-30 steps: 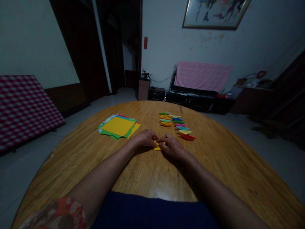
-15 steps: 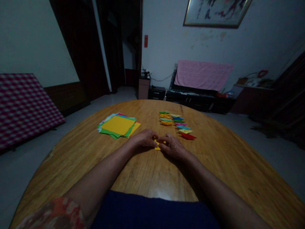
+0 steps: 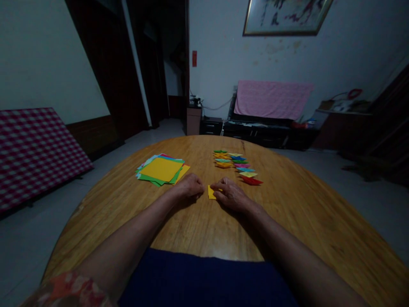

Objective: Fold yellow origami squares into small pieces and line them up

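Observation:
A small piece of folded yellow paper lies on the wooden table in front of me. My right hand holds it from the right, thumb and fingers pressed on it and covering much of it. To its left, a short gap away, my left hand rests low over the table with its fingers curled in and nothing visible in them. Beyond that hand sits a loose stack of square coloured paper, a yellow sheet on top. Folded paper boats stand in two rows past my right hand, a red boat nearest.
The round wooden table curves away on both sides. Behind it stand a low black cabinet and a pink cloth draped over something. A checked cloth panel is at the left.
My left hand has let go of the yellow paper and moved left, its fingers curled. The right hand stays on the paper. The view has shifted slightly.

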`<state>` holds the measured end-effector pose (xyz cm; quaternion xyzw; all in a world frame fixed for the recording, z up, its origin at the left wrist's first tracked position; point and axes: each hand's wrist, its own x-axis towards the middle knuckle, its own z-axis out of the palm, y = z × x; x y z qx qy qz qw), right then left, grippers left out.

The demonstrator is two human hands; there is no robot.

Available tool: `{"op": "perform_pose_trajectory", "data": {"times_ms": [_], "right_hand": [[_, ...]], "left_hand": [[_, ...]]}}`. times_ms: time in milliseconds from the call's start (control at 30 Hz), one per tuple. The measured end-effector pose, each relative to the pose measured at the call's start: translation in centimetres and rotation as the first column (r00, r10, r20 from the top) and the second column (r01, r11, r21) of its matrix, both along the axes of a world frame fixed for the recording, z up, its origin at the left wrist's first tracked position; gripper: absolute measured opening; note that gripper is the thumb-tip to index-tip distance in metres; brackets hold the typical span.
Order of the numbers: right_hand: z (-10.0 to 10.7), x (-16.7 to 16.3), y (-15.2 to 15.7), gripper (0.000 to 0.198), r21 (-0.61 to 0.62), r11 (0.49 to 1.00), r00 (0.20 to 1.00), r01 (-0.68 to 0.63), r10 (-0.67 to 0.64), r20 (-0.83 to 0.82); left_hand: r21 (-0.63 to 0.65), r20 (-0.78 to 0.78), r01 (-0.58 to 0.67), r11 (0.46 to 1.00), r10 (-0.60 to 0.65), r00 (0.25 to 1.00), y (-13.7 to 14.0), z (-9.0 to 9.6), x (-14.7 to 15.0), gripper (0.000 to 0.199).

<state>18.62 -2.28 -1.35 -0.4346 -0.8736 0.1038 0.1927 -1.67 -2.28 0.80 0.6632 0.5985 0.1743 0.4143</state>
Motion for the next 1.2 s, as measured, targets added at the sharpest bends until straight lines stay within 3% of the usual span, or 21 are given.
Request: {"op": "perform_pose_trajectory", "data": {"times_ms": [133,267,467,700,967,1200], "right_hand": [[0.3,-0.2,-0.3,0.032,-0.009,1.000,1.000,0.022,-0.022,0.007],[1.0,-0.4,-0.8,0.034,-0.033,0.998,0.998,0.047,-0.046,0.042],[0.9,-0.5,-0.9,0.031,-0.011,0.999,0.999,0.033,-0.032,0.037],[0.5,-0.5,-0.8,0.030,0.008,0.999,0.999,0.036,-0.036,0.024],[0.1,-0.5,-0.8,0.028,0.041,0.997,0.998,0.058,-0.058,0.002],[-0.2,-0.5,-1.2,0.025,0.091,0.992,0.996,0.083,-0.081,-0.027]], "left_hand": [[-0.157,0.075,-0.027,0.987,0.039,0.996,-0.7,-0.1,0.3,0.016],[-0.192,0.055,-0.044,0.980,0.055,0.997,-1.5,0.5,1.2,0.015],[-0.096,-0.106,-0.085,0.992,0.075,0.992,-1.3,1.5,2.4,0.020],[0.052,-0.206,-0.059,0.997,0.068,0.976,1.3,0.1,2.5,0.015],[0.061,-0.367,-0.061,0.996,0.080,0.927,1.8,0.7,3.5,0.022],[0.100,-0.403,-0.060,0.993,0.095,0.910,1.5,1.4,4.0,0.018]]}}
